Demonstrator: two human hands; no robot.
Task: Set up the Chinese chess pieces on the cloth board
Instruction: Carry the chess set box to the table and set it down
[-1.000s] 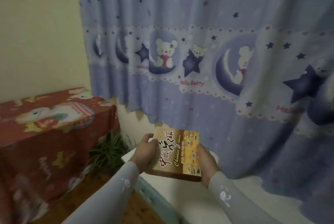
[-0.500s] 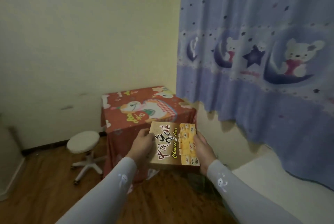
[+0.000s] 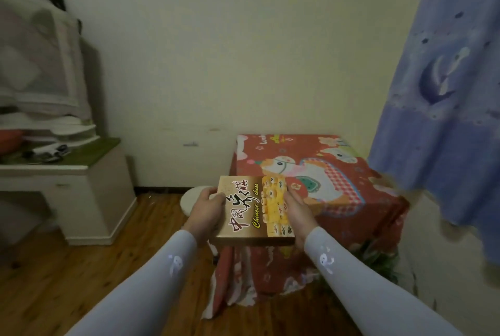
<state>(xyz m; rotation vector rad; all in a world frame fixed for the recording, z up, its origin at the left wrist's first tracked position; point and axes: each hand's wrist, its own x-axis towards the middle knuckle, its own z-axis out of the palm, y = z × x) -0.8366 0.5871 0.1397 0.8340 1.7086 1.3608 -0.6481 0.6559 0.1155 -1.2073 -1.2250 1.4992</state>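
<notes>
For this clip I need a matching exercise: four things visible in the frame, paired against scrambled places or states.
Things:
1. chess box
2. red cartoon cloth
3. blue curtain
4. white stool

Places or states:
A. hangs at the right edge
B. held between left hand and right hand
C. on the floor, partly hidden behind the left hand
D. draped over the low table

Pairs: 1-B, 2-D, 3-A, 4-C

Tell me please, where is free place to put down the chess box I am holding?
The red cartoon-print cloth on the small table, between the yellow wall and the blue curtain, shows nothing on its top. The wooden floor at left is bare too. The pale desk with green top is crowded. Both hands, left and right, hold the brown Chinese chess box.
</notes>
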